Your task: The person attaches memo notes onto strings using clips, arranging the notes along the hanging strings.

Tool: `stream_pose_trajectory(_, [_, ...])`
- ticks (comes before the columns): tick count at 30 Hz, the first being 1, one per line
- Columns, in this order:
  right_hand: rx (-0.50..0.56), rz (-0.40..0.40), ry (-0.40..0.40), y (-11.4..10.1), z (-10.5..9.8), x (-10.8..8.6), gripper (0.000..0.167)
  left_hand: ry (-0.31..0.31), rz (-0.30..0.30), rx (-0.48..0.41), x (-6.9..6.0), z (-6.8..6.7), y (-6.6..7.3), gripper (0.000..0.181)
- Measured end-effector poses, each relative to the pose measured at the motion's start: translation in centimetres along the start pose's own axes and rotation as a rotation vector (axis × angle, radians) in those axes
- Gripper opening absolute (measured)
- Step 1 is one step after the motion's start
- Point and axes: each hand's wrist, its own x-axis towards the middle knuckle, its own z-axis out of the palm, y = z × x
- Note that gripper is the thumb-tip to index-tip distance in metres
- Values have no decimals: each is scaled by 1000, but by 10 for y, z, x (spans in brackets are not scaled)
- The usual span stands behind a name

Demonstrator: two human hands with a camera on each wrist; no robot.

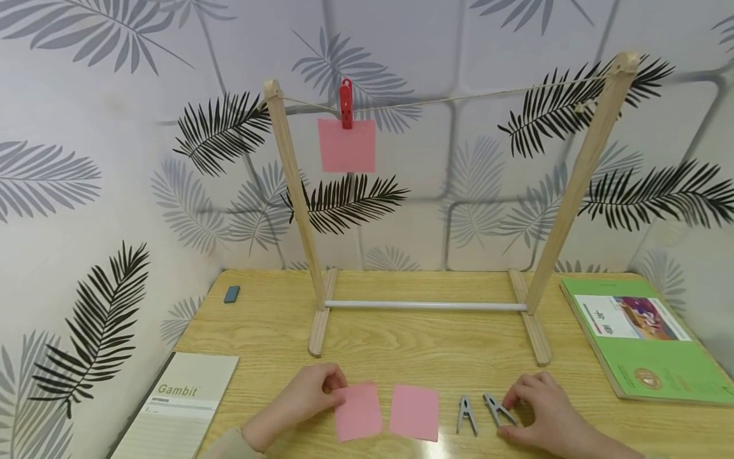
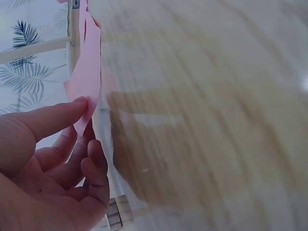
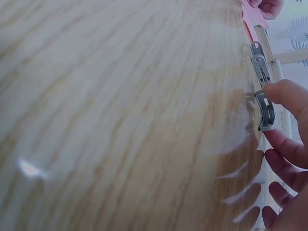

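A pink paper square (image 1: 359, 413) is pinched at its upper left edge by the left hand (image 1: 309, 395); the left wrist view shows thumb and fingers on the paper (image 2: 86, 72). Beside it a second pink square (image 1: 414, 413) lies on the table. Two grey clothespins lie to the right: one (image 1: 466, 414) untouched, the other (image 1: 497, 410) between the thumb and index finger of the right hand (image 1: 545, 414). In the right wrist view those fingertips touch the ends of the nearer clothespin (image 3: 265, 110).
A wooden frame (image 1: 585, 172) with a string stands behind the hands. A red clothespin (image 1: 346, 105) holds a pink square (image 1: 347, 146) on the string's left part. A notebook (image 1: 178, 401) lies left, a green book (image 1: 659, 357) right, a small blue block (image 1: 232, 294) back left.
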Motion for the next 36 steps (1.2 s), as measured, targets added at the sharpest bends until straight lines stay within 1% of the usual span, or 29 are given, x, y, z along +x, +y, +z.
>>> stream_pose_trajectory(2, [2,3,3,0,0,0,31,-7,-1,-24,0,-2,1,11])
stream_pose_trajectory(7, [8,13,-8,2,1,0,30,-16,-34,-69,0,-6,2,10])
stream_pose_trajectory(10, [14,-1,7,4,2,0,30,-15,-50,-88,0,-8,2,11])
stream_pose_trajectory(14, [26,-32,44,6,2,-1,31,-22,-59,-136,0,-10,0,12])
stream_pose_trajectory(16, [43,-30,50,7,1,-1,31,-28,-66,-165,1,-12,-1,13])
stream_pose_trajectory(19, [72,-10,38,6,-2,-1,30,-37,-76,-206,2,-14,-2,14])
stream_pose_trajectory(22, [87,0,49,5,-5,1,30,-36,-73,-232,2,-17,-2,14])
stream_pose_trajectory(26, [104,27,37,4,-10,3,28,-32,-68,-244,3,-18,-2,14])
stream_pose_trajectory(29, [114,67,11,3,-14,4,27,-29,-77,-253,3,-19,-3,14])
stream_pose_trajectory(36, [108,70,54,2,-23,7,29,-7,-86,-272,2,-23,2,15])
